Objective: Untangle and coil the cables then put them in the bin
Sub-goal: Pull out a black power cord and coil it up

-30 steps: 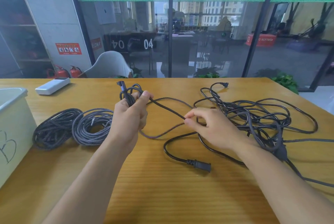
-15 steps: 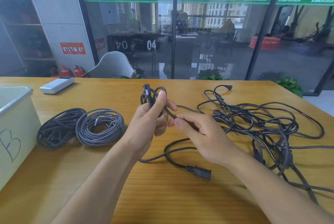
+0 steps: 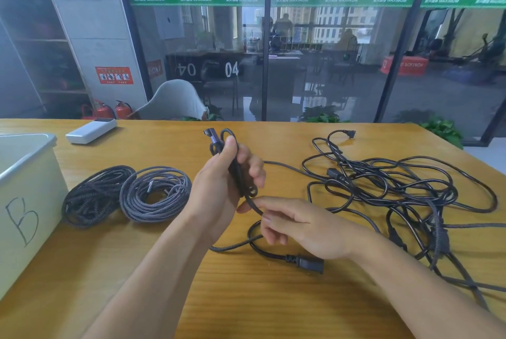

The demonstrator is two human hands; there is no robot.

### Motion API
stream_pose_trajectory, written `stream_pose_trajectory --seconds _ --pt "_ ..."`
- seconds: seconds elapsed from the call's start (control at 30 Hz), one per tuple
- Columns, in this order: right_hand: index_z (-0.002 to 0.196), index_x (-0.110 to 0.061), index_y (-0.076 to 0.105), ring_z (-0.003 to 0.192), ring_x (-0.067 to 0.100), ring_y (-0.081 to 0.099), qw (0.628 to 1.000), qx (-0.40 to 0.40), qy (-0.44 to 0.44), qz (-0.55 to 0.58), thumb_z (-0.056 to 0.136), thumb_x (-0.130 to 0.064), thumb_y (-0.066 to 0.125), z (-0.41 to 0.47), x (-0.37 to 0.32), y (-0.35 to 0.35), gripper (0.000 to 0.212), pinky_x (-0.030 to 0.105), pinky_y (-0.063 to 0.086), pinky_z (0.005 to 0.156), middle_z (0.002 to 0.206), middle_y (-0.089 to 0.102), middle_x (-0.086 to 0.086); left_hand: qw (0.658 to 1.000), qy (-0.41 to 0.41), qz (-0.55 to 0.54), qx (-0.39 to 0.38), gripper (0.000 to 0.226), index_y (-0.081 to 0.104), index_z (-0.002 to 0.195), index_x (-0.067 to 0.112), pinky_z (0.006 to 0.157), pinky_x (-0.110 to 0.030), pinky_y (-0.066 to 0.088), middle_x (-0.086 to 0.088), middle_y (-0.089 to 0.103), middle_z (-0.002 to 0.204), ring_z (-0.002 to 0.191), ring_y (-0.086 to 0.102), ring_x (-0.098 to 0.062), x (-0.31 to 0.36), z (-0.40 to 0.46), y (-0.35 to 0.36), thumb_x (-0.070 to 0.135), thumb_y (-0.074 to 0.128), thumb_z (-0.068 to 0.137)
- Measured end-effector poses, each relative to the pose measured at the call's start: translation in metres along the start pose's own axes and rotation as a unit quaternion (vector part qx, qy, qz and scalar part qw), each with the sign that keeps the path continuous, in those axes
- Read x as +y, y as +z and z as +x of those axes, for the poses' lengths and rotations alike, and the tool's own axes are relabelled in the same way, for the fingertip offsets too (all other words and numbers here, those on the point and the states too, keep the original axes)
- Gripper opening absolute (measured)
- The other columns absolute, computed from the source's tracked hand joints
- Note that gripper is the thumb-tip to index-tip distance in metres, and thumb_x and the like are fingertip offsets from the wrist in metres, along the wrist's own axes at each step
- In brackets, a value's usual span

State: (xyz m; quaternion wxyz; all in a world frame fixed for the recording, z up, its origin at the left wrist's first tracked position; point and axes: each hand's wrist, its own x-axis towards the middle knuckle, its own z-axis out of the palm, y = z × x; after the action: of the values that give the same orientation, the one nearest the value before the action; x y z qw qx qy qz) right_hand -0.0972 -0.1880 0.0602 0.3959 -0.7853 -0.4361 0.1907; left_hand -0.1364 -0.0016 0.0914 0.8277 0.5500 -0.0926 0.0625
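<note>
My left hand (image 3: pixel 219 188) grips a small bundle of braided cable (image 3: pixel 237 171); my right hand (image 3: pixel 298 225) pinches its trailing strand just below.

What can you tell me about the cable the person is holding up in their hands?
The braided cable is dark grey with a woven sleeve. Its angled plug sticks up above a few short loops gripped in the left hand. One strand runs down between the fingers of the right hand, then trails onto the wooden table.
</note>
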Motion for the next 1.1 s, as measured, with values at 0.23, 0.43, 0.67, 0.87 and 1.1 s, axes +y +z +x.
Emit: stream_pose_trajectory --seconds 0.23,0.43,0.67,0.87,1.1 --pt "0.091 -0.035 0.072 0.065 0.024 0.047 0.986 0.008 0.094 -0.135 0.099 -0.073 0.04 -0.012 0.016 -0.043 0.05 0.041 0.041 0.067 0.073 0.051 0.008 0.991 -0.016 -0.12 -0.051 0.043 0.043 0.065 0.024 0.047 -0.026 0.009 0.011 0.017 0.054 0.047 0.009 -0.009 0.026 -0.009 0.001 0.039 0.039 0.106" --pt "0.093 -0.037 0.075 0.092 0.019 0.066 0.976 0.085 0.151 -0.132 0.098 -0.066 0.054 -0.031 0.034 -0.087 0.036 0.045 0.05 0.092 0.094 0.071 -0.002 0.992 0.005 -0.113 -0.049 0.045 0.042 0.062 0.025 0.043 -0.025 0.007 0.01 0.01 0.053 0.044 0.006 -0.01 0.045 -0.014 -0.014 0.04 0.038 0.104" --pt "0.08 -0.023 0.074 0.056 0.01 0.053 0.928 0.165 0.258 -0.211 0.088 -0.074 0.055 -0.032 0.044 -0.09 0.055 0.03 0.047 0.062 0.06 0.055 -0.008 0.96 -0.064 -0.109 -0.25 0.037 0.048 0.071 0.024 0.041 -0.022 0.015 0.013 0.022 0.053 0.042 0.017 -0.007 0.038 -0.01 -0.022 0.039 0.047 0.105" --pt "0.056 -0.018 0.051 0.045 0.01 0.044 0.818 0.51 0.077 -0.255 0.093 -0.048 0.073 -0.008 0.02 -0.07 0.053 0.019 0.031 0.048 0.048 0.048 -0.005 0.955 -0.156 0.041 -0.248 0.037 0.046 0.066 0.025 0.041 -0.02 0.013 0.011 0.024 0.053 0.045 0.014 -0.006 0.004 -0.01 0.01 0.038 0.042 0.101" --pt "0.073 -0.012 0.059 0.049 0.013 0.041 0.881 0.445 -0.069 -0.147 0.11 -0.028 0.049 -0.008 -0.012 -0.034 0.041 0.021 0.025 0.051 0.051 0.042 -0.005 0.959 -0.129 0.204 -0.146 0.04 0.042 0.076 0.021 0.047 -0.022 0.019 0.002 0.023 0.061 0.053 0.018 -0.013 -0.019 -0.007 0.021 0.037 0.039 0.112"
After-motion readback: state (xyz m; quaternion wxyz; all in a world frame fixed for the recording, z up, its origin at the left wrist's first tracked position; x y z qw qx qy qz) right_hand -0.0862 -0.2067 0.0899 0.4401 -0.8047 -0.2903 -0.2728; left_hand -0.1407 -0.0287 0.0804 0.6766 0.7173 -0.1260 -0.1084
